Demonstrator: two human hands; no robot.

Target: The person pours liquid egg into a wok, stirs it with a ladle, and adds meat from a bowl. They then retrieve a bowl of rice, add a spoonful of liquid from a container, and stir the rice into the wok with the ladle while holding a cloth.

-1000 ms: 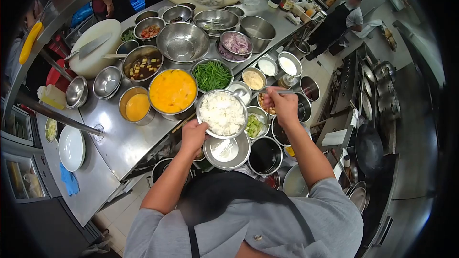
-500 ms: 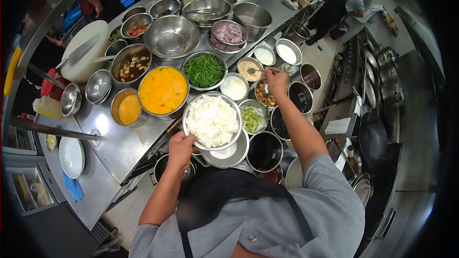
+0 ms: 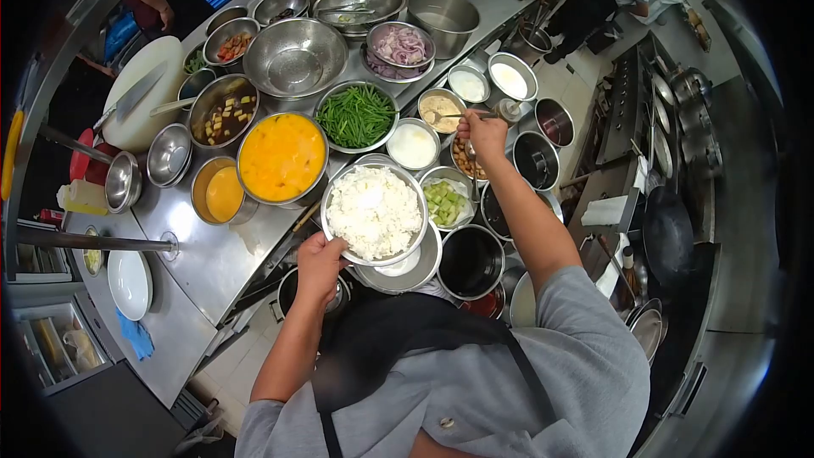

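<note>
Rice bowl [image 3: 409, 247], left fingers [image 3: 314, 246] gripping near-left rim

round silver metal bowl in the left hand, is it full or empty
Full: white, rice-like grains heap across the round silver metal bowl, hiding its bottom and reaching near its rim.

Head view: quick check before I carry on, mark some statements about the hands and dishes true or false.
1. The left hand holds the rice bowl. True.
2. The right hand holds nothing. False: it holds a spoon.
3. The knife lies on the white board. True.
4. The greens share a bowl with the onions. False: they are in separate bowls.
5. The white plate is under the rice bowl. False: it lies apart, on the table.
</note>
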